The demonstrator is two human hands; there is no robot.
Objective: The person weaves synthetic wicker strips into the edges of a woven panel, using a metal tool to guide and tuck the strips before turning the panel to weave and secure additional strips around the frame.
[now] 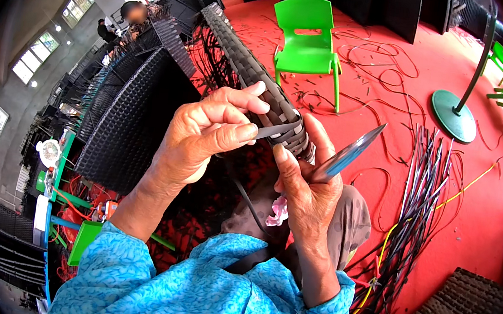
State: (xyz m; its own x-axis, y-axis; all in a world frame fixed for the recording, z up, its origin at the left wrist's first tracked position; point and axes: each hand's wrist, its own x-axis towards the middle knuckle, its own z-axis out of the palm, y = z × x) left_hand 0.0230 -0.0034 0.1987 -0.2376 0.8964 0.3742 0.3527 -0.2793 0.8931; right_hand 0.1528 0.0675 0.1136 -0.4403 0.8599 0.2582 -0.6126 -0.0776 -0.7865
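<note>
**Two hands on one strip at the woven frame**

My left hand (207, 133) pinches one flat grey strip (277, 130) between thumb and forefinger, grip closed tight on it. My right hand (304, 192) is closed around one flat metal blade (349, 155), thumb pressed near where the strip meets the dark woven frame (244, 62). The strip lies against that frame's edge, between my two hands. One bundle of dark strands (422, 197) lies on the red floor (398, 87) to my right. I count three green chairs (307, 38).
</note>
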